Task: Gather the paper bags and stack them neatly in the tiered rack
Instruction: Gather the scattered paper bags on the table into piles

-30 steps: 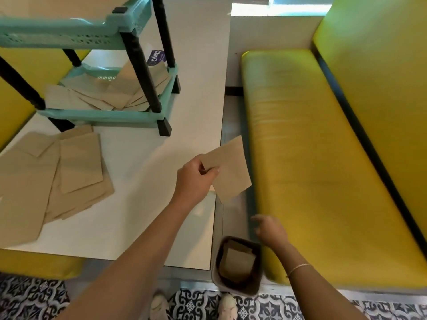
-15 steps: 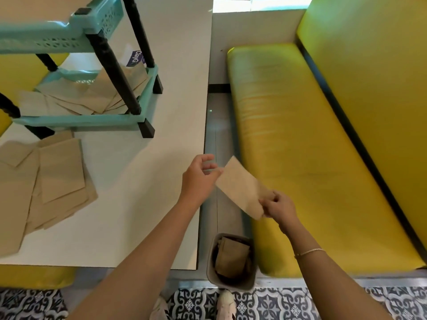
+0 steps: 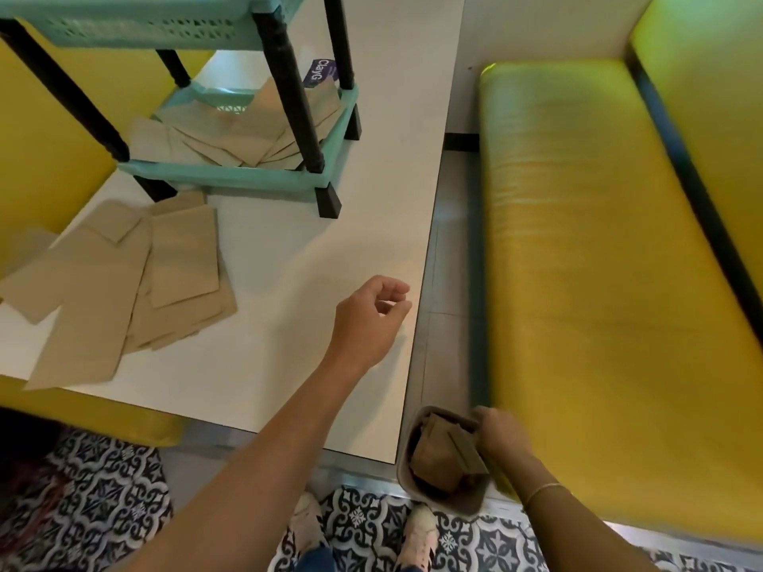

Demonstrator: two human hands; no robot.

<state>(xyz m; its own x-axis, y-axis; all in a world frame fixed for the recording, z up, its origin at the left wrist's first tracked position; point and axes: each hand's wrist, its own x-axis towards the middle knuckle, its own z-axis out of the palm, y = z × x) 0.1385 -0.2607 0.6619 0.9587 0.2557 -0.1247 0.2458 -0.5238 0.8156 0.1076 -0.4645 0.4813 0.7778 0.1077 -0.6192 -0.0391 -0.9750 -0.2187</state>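
Observation:
Flat brown paper bags [image 3: 124, 282] lie in a loose spread on the left of the white table [image 3: 313, 241]. More bags [image 3: 231, 138] fan out untidily on the bottom tier of the teal rack [image 3: 231, 180], which stands on black legs at the table's far side. My left hand [image 3: 371, 319] hovers over the table's right edge with loosely curled fingers and holds nothing. My right hand [image 3: 501, 435], blurred, is down at the small grey bin [image 3: 466, 505] on the floor, gripping a bag [image 3: 468, 452] that stands slanted among other bags inside.
A yellow bench seat [image 3: 598, 282] runs along the right, with a narrow gap between it and the table. Another yellow seat [image 3: 49, 130] is on the left. Patterned floor tiles [image 3: 103, 501] and my shoes [image 3: 417, 534] are below.
My left hand let go of the bag it held and stays over the table edge. My right hand took that bag and carried it down to the floor bin.

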